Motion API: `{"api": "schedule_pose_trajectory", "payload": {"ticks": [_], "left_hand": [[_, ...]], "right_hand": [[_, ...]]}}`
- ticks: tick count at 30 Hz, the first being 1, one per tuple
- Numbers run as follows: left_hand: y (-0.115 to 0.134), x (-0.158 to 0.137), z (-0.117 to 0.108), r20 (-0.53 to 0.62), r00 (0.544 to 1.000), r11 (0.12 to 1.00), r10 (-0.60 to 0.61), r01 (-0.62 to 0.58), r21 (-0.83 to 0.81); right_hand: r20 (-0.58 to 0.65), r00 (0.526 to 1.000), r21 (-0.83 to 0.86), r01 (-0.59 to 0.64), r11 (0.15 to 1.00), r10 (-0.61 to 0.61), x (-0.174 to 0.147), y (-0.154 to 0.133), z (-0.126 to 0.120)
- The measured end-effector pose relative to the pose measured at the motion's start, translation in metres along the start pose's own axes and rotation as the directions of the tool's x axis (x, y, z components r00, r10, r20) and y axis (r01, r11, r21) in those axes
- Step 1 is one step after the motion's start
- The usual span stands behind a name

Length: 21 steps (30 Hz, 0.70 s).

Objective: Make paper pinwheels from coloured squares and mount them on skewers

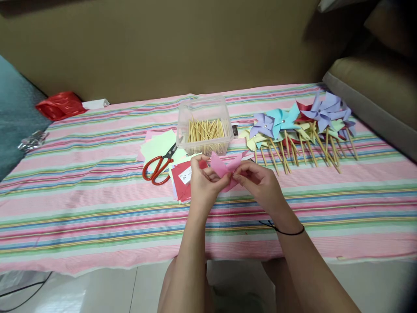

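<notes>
Two grips noted: my left hand (204,180) pinches the pink paper (219,164) at its left side, my right hand (257,180) near its centre, fingers closed. I hold it above the cloth (97,198), nearer me than the tub (213,144).

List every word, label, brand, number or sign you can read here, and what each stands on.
No text is legible enough to quote.
White label over the red paper: dark marks like print, too small and blurred to read.
Elsewhere: no lettering made out.
</notes>
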State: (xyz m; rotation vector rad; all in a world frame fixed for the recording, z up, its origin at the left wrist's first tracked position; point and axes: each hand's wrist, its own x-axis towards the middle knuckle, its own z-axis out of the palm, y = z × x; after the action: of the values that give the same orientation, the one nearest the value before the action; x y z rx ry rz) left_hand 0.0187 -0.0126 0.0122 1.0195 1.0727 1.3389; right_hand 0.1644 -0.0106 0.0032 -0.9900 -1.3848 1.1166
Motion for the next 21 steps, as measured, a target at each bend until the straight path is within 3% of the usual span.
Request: {"api": "schedule_pose_trajectory", "payload": {"ticks": [21], "left_hand": [[-0.0009,0.0000,0.0016,-0.007,0.999,0.999,0.032,-0.032,0.014]], "right_hand": [[-0.086,0.996,-0.037,0.036,0.999,-0.039,-0.0014,-0.0002,0.0051]]}}
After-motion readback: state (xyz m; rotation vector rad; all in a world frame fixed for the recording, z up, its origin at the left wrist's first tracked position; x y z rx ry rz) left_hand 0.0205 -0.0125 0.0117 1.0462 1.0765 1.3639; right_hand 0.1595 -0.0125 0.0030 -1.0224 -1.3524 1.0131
